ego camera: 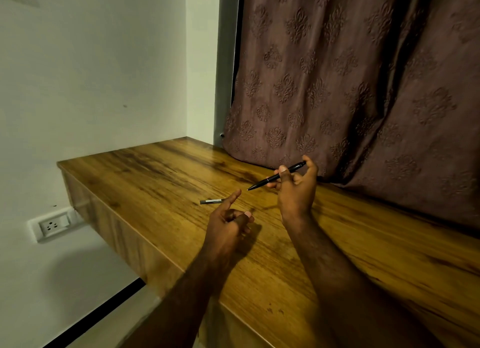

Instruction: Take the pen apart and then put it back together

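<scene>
My right hand (296,192) holds a slim black pen (270,178) between thumb and fingers above the wooden table (161,181); the pen's tip points left and slightly down. My left hand (228,220) hovers lower left of the tip, index finger stretched out, other fingers curled against the thumb; whether it pinches something small I cannot tell. A short grey pen part (211,201) lies flat on the table just left of that index fingertip, partly hidden by it.
A brown patterned curtain (350,88) hangs along the table's far right side and rests on it. A white wall (91,75) stands to the left, with a socket (53,225) below the table's left edge.
</scene>
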Available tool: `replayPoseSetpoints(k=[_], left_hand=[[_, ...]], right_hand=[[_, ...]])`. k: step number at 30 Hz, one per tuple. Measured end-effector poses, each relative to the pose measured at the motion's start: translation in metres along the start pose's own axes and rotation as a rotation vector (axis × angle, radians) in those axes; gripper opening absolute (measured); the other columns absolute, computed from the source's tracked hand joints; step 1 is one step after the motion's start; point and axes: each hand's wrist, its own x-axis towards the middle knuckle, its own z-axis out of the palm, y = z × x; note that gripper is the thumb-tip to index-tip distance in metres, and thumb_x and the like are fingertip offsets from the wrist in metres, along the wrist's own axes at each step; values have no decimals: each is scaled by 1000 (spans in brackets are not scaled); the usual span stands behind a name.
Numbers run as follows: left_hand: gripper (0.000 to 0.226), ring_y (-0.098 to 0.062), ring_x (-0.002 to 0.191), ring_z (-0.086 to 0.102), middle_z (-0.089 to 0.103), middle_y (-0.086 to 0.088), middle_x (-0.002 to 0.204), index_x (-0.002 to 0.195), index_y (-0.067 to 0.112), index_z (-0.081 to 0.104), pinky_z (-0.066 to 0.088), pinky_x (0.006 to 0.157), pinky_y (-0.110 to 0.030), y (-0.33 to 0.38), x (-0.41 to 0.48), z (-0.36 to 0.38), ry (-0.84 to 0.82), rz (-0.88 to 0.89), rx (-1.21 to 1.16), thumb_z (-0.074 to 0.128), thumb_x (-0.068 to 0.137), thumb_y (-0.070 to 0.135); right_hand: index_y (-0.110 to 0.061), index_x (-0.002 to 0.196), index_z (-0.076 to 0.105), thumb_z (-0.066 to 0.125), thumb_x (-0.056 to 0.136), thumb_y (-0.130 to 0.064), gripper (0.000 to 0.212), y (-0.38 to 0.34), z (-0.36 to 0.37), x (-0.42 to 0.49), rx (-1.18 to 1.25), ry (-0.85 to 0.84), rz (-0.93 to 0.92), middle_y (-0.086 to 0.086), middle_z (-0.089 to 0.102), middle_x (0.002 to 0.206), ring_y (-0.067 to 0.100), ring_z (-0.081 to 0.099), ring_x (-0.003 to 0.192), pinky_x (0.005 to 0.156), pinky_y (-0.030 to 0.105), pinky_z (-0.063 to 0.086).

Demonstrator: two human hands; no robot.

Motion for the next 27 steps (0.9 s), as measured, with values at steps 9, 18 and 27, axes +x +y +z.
replayPoseSetpoints(k=[9, 18, 27], left_hand=[[59, -11, 52, 54, 70, -5, 70, 139, 22, 46, 43, 45, -16, 1, 0, 0, 2, -10, -8, 60, 87, -3], [57, -10, 53, 54, 68, -9, 75, 137, 22, 48, 44, 44, -18, 2, -1, 0, -9, -29, -12, 61, 87, -1], [60, -17, 60, 51, 63, -20, 84, 141, 22, 42, 42, 46, -19, 5, -2, 2, -20, -45, 28, 60, 88, 0]], right_hand=[[-18, 139, 31, 55, 95, -6, 52, 2, 1, -1, 13, 11, -23, 9, 68, 88, 10, 65, 50, 56, 26, 58], [-17, 140, 30, 56, 95, -7, 53, 3, 4, -5, -16, 9, -30, 12, 69, 91, 11, 66, 50, 56, 29, 58], [-16, 142, 27, 57, 94, -5, 58, 8, 8, -16, -2, 0, -17, 11, 67, 90, 10, 68, 55, 58, 29, 59]])
